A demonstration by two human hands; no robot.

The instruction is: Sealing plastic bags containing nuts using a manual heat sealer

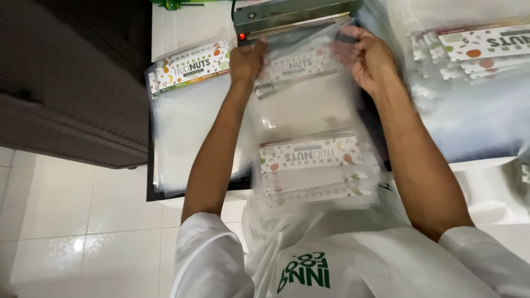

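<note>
We're at the sealing step, by the look of it. Both hands hold one clear plastic bag [301,83] by its top corners, right at the mouth of the impulse sealer [292,14] at 12 o'clock.

Left hand [247,59]: fingers pinched narrow on the bag's top-left corner, just under the sealer's red lamp [242,36]. Right hand [367,55]: fingers curled and closed on the top-right corner, thumb over the film. Motion blur there, so exact finger spacing is hard to read.

The bag hangs from the sealer bar toward 6 o'clock, its printed label strip just below the hands. Whether the top edge is already under the bar or only at its lip, we cannot tell; the bar hides it.

Around it:
- Lower pile of labelled bags [312,165] at 6 o'clock, near our chest.
- Left stack of labelled bags [190,66] at 9–10 o'clock, on the white worktop [176,22].
- Right stack of bags [475,49] at 2 o'clock, blurred.

Our judgement on the next move: the film must lie flat and square across the seal line, both corners level and pulled taut, no wrinkle. One hand would have to let go to press the arm, so the other needs to keep tension alone. Risk: a skewed or creased seal if the bag slips.
</note>
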